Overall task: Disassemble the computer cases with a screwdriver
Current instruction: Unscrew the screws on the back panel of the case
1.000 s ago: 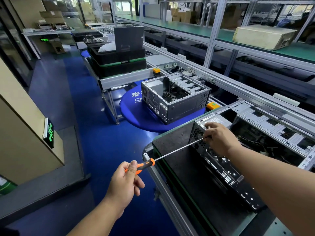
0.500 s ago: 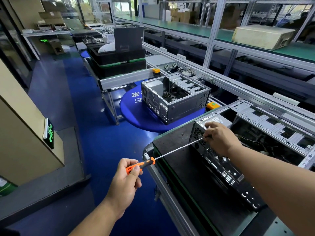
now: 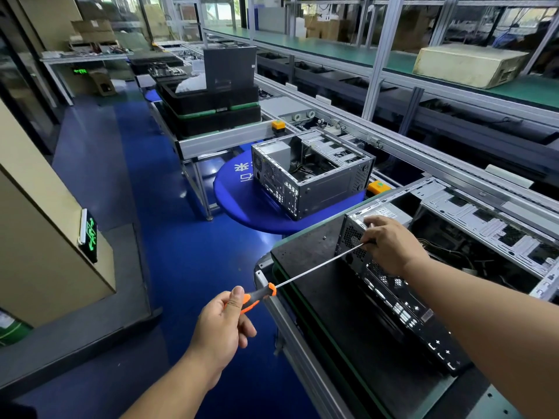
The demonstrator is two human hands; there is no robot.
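Note:
An open grey computer case (image 3: 402,300) lies on a black mat (image 3: 314,246) on the workbench, its rear panel facing me. My left hand (image 3: 223,325) grips the orange and black handle of a long screwdriver (image 3: 314,267). The shaft runs up and right to the top rear corner of the case. There my right hand (image 3: 390,243) rests on the case edge and pinches the shaft near its tip. The tip itself is hidden behind my fingers.
A second open case (image 3: 311,173) stands on a round blue table (image 3: 257,207) further along. Black trays (image 3: 211,107) are stacked on a metal stand behind it. A conveyor rail (image 3: 453,164) runs along the right. Blue floor lies to the left.
My left hand has shifted its grip on the handle, the thumb now lying along it. The screwdriver and my right hand stay at the same corner of the case.

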